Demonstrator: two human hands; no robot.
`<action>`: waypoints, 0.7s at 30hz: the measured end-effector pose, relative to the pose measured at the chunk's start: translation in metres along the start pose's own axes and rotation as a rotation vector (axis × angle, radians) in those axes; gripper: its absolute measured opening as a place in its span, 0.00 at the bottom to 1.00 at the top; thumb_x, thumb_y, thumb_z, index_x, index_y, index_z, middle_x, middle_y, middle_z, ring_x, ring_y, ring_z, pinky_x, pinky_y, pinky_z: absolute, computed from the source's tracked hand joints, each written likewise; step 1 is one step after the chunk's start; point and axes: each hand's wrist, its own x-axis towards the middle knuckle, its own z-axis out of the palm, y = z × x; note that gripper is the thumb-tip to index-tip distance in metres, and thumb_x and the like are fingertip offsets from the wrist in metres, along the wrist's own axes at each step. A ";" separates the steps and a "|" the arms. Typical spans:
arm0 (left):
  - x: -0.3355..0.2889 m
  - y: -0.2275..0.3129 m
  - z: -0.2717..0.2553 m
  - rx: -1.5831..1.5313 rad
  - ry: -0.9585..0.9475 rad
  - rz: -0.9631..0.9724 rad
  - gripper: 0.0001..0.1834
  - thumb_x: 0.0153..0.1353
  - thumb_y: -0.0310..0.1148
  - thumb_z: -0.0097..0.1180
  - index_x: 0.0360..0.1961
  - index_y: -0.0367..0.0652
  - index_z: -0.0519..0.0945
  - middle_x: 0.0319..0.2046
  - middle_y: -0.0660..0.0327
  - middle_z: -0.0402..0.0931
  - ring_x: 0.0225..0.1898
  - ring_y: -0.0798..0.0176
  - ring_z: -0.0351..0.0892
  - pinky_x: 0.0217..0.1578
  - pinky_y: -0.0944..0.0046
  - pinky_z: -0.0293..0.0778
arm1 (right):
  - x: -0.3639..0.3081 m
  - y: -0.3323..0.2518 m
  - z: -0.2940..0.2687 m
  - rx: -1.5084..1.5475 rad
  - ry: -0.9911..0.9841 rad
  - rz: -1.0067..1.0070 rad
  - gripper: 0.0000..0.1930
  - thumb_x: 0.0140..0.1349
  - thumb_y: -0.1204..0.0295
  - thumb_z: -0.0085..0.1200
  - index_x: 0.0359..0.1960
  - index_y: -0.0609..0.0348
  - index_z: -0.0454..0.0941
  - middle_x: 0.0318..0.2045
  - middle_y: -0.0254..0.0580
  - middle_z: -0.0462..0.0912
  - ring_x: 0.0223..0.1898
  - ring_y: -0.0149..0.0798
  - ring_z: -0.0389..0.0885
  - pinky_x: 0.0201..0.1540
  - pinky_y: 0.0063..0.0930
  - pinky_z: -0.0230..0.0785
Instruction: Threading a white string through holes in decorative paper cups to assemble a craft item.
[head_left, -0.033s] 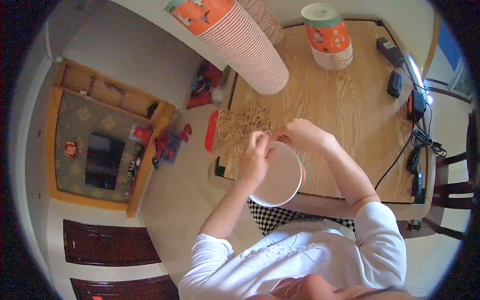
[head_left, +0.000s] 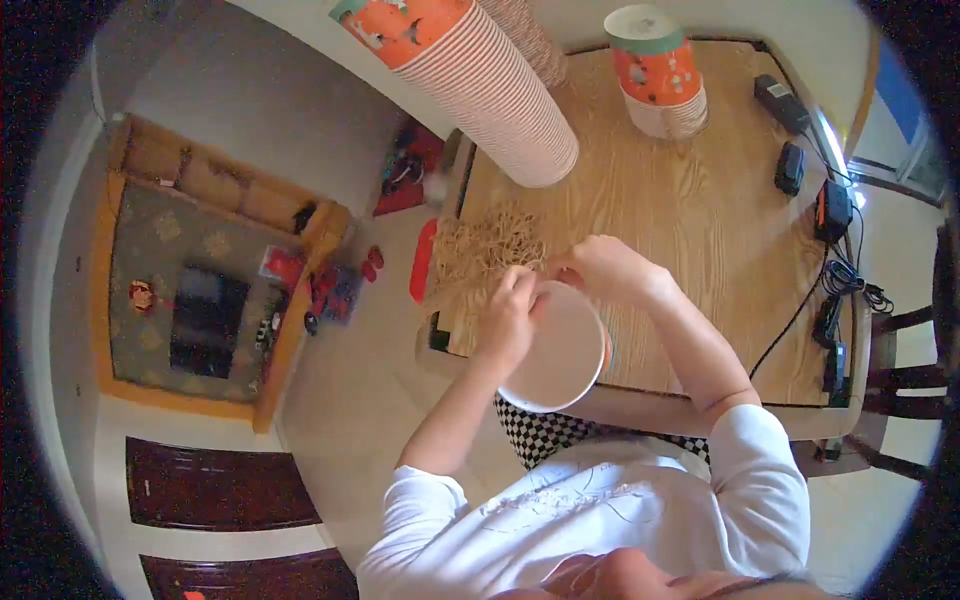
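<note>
Evidently, the far rim of an open paper tub (head_left: 560, 355) is being gripped by the fingers of the left hand (head_left: 507, 325), which are curled over it. The fingers of the right hand (head_left: 605, 268) are bunched close together beside the same rim; whether a strand is pinched there cannot be told. The tub is tilted, its pale inside turned upward. For good work at this rim, it should probably be steadied firmly without the wall being creased, and fine finger movements left to the right hand. Beyond the tub, to its left, tan strands (head_left: 490, 240) are heaped on the worktop (head_left: 690, 270). Farther beyond it, a tall stack of nested tubs (head_left: 500, 105) and a shorter stack (head_left: 660, 85) are stood.
</note>
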 end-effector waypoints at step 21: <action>-0.009 -0.027 0.015 -1.049 -0.350 -0.692 0.13 0.58 0.37 0.58 0.39 0.40 0.81 0.34 0.63 0.80 0.33 0.72 0.77 0.33 0.70 0.72 | 0.003 -0.023 0.006 -0.257 0.026 0.010 0.06 0.54 0.72 0.50 0.28 0.58 0.79 0.24 0.50 0.81 0.31 0.51 0.81 0.32 0.43 0.75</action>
